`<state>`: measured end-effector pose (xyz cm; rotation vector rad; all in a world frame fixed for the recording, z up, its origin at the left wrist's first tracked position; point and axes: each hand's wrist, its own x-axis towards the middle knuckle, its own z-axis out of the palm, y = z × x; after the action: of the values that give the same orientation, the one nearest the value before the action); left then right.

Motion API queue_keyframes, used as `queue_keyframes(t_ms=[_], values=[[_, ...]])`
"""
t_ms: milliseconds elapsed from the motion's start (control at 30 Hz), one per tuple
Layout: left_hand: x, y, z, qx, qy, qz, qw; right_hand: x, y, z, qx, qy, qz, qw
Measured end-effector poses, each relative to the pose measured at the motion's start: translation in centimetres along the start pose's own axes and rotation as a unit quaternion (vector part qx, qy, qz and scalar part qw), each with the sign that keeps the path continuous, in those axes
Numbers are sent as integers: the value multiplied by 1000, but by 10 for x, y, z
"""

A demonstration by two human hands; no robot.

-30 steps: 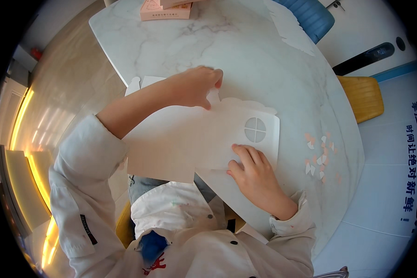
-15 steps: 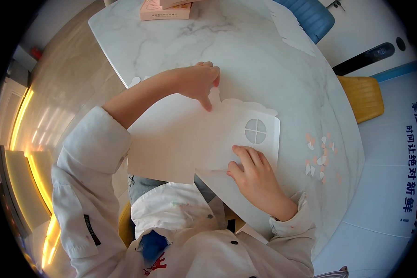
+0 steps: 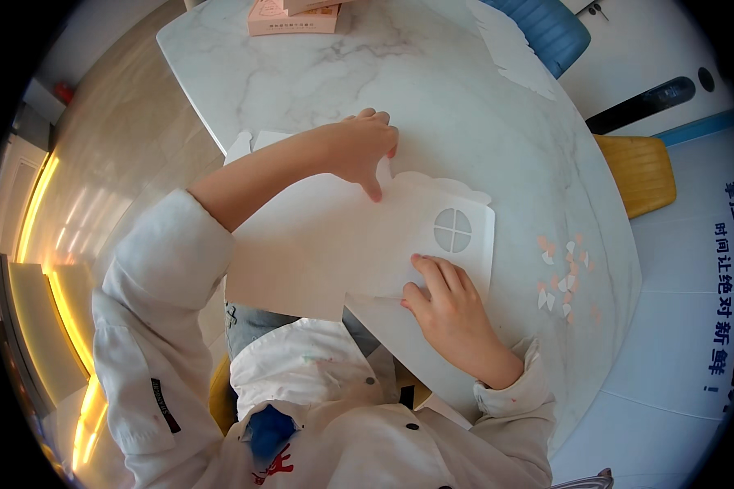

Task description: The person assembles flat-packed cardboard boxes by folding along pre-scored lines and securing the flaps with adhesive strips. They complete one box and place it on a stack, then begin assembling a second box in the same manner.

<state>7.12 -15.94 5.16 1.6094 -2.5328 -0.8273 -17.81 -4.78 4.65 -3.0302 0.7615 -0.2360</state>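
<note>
A large white die-cut cardboard sheet [image 3: 318, 244] lies in front of me, overhanging the table's near edge. Its far edge is scalloped, and at right it has a round window cut-out [image 3: 453, 230] with cross bars. My left hand [image 3: 367, 151] reaches over the far edge; its thumb rests on the sheet and its fingers curl around a small raised tab there. That grip is partly hidden. Below the window, my right hand [image 3: 457, 314] lies on the sheet's near right part, fingers slightly bent, thumb apart, holding nothing up.
Small pink and white paper scraps [image 3: 567, 281] lie on the marble table [image 3: 334, 90] at right. Pink boxes [image 3: 292, 19] stand at the far edge. More white cut card [image 3: 510, 53] lies far right. A blue chair [image 3: 550, 33] and a yellow chair [image 3: 638, 173] stand beyond.
My left hand has shifted a little to the right along the far edge. The sheet has slid very slightly right; my right hand has hardly moved.
</note>
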Motion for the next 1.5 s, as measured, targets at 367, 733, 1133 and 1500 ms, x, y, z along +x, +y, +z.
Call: queue_keyframes(t_ms=[367,733,1133,1500], values=[[-6,13,10,35,72,18,997,-2,-1,-2,-6,-2,-1,1000],[-4,12,5,-30,43,-5,999,-7,1,-6,18,-8,1,1000],[-48,28,50,77,202,133,967,-12,6,-5,31,-10,6,999],[-110,33,38,-18,198,112,974,-10,8,-7,54,-3,45,997]])
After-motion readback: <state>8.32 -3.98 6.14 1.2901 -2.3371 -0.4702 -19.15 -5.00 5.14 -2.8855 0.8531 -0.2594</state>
